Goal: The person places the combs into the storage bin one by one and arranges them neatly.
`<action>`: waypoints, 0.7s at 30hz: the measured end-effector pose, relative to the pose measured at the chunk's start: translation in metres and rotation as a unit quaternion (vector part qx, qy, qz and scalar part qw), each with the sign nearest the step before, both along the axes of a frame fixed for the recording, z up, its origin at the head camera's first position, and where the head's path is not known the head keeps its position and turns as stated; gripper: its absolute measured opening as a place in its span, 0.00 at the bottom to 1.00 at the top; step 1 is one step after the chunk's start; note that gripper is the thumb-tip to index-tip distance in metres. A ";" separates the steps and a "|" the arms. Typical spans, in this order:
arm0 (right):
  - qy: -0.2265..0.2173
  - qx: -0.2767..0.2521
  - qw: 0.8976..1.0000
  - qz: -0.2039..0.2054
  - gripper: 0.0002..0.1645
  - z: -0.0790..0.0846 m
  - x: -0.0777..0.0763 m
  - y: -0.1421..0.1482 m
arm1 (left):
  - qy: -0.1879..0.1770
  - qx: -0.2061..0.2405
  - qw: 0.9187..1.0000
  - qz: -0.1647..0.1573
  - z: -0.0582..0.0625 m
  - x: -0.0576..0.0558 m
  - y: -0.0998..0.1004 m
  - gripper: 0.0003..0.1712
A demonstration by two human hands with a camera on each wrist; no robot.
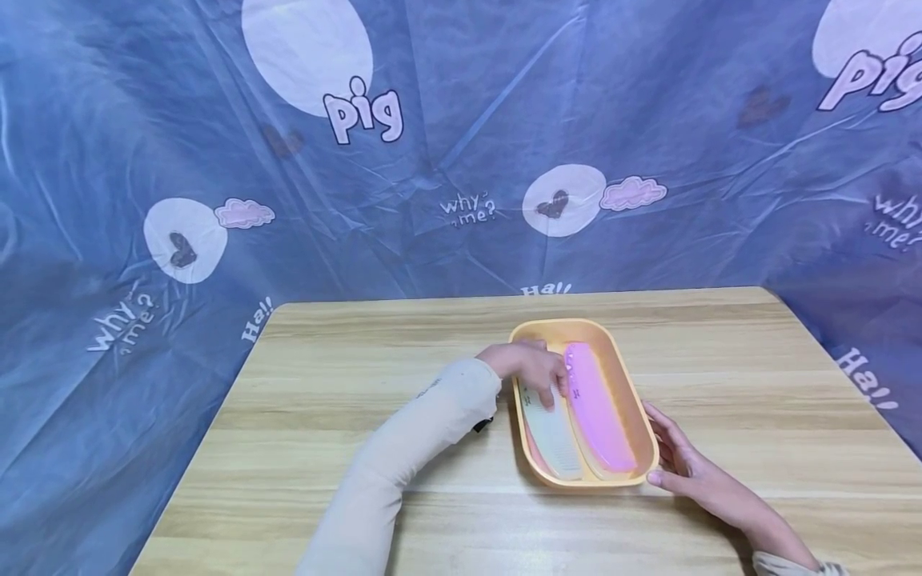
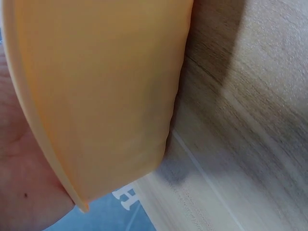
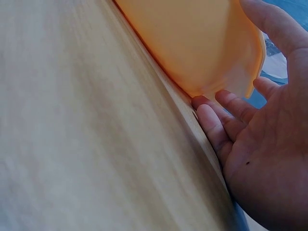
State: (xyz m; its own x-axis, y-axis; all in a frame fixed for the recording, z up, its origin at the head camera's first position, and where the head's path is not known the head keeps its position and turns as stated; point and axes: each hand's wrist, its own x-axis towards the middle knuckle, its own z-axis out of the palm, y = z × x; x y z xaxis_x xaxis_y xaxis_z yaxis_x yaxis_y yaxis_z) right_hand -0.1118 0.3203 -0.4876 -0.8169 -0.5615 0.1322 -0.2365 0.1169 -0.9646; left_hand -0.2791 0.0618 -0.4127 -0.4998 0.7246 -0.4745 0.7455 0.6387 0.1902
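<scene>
A yellow-orange plastic bin [image 1: 587, 483] with rounded corners stands on the table. Inside, a bright pink comb [image 1: 601, 416] lies along the right, and a pale green comb [image 1: 558, 440] along the left. A salmon-pink edge shows beneath the green one. My left hand [image 1: 529, 366] reaches over the bin's left rim, fingers bent down onto the upper part of the green comb; I cannot tell whether they pinch it. Against the outside of the near right corner rests my right hand [image 1: 684, 464], thumb by the rim and fingers along the wall [image 3: 207, 53].
The wood-grain table [image 1: 346, 376] extends around the bin on all sides. Behind it hangs a blue printed cloth [image 1: 446, 120], which also drops down at the left and right edges. A small black object [image 1: 483, 424] shows under the left wrist.
</scene>
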 end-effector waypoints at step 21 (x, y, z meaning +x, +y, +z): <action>-0.023 -0.004 1.000 -0.003 0.50 -0.005 -0.005 -0.002 | -0.070 0.116 0.990 0.035 -0.007 -0.006 -0.010 0.17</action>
State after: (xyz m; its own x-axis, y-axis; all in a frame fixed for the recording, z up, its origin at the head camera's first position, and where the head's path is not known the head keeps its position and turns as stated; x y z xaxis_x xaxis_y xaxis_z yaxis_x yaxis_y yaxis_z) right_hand -0.1173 0.3178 -0.4926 -0.8258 -0.5552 0.0991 -0.1912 0.1104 -0.9753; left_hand -0.2846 0.0519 -0.4193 -0.4935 0.7878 -0.3684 0.6565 0.6153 0.4363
